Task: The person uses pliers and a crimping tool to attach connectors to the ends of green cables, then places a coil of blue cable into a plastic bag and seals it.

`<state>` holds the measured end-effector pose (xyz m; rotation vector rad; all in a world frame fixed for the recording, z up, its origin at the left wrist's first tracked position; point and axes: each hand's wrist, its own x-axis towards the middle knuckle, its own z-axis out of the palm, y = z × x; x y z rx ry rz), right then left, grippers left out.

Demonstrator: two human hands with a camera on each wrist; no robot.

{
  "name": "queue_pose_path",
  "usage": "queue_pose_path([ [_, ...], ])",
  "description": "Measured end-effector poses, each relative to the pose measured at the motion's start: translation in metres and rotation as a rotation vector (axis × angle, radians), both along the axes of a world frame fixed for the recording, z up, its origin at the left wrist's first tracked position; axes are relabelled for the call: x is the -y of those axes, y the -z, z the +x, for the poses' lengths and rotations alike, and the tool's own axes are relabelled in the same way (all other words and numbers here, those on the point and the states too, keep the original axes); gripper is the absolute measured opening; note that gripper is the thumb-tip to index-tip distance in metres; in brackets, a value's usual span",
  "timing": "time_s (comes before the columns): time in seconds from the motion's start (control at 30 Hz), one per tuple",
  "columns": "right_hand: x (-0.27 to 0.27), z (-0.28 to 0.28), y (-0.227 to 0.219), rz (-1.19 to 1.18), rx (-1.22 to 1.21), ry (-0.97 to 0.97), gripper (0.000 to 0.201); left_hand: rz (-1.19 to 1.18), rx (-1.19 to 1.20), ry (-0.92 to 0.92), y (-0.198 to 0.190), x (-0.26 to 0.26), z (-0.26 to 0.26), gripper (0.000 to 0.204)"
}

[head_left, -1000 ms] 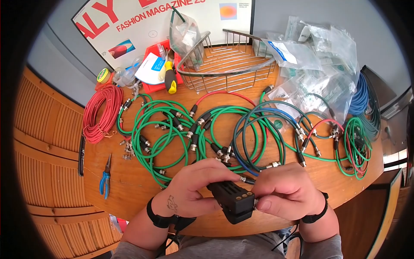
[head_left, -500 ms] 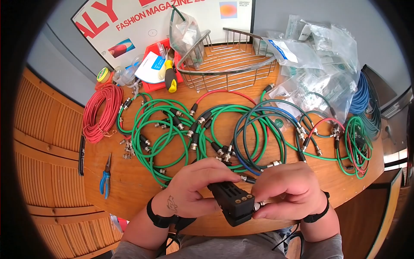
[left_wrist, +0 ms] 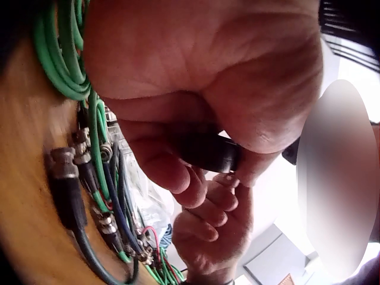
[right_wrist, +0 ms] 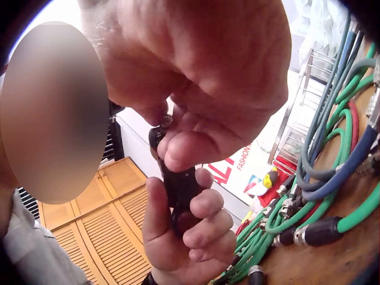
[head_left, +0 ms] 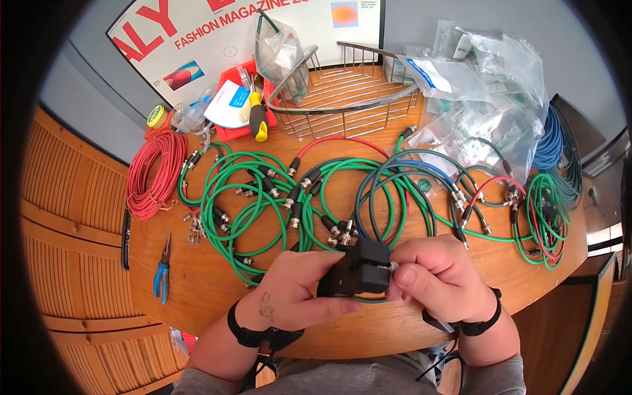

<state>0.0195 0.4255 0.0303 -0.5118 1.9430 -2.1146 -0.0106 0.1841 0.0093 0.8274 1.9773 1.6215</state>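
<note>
My left hand (head_left: 286,289) grips a black boxy handheld tool (head_left: 359,273), thumb along its near side and fingers curled behind it. The tool's blunt, notched end faces the head camera. At its right side my right hand (head_left: 444,273) pinches a small silvery metal piece (head_left: 394,266) between thumb and index finger, mostly hidden by the fingertips. In the right wrist view, the tool (right_wrist: 178,187) spans the gap between both hands, its lower part wrapped by the left fingers. Looped green cables (head_left: 243,224) with metal-tipped plugs lie on the wooden table (head_left: 197,289) just beyond the hands.
Blue-handled pliers (head_left: 161,280) and a red cable coil (head_left: 155,174) lie at left. A wire basket (head_left: 342,122), a red bin (head_left: 227,131) with a yellow-black screwdriver (head_left: 258,118), and clear plastic bags (head_left: 487,118) stand along the back. More cable coils (head_left: 546,214) lie at right.
The black tool has tipped and turned, so its row of brass screws is out of sight and its end faces up. Both hands shifted slightly with it, the right one still at its side.
</note>
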Motion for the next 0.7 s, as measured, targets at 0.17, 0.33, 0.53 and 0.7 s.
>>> queue_pose_path([
  [0.17, 0.006, 0.001, 0.002, 0.021, -0.123, 0.157, 0.009, 0.28, 0.497, 0.013, 0.003, -0.006, 0.01, 0.037],
  [0.33, 0.006, 0.001, 0.002, 0.189, -0.394, 0.271, 0.016, 0.546, 0.882, 0.12, 0.014, -0.007, 0.015, 0.038],
  [0.53, 0.006, 0.002, 0.002, 0.258, -0.512, 0.295, 0.018, 0.602, 0.938, 0.166, 0.02, -0.008, 0.018, 0.043],
  [0.7, 0.008, 0.003, 0.002, 0.283, -0.593, 0.332, 0.02, 0.574, 0.945, 0.163, 0.021, -0.008, 0.019, 0.045],
])
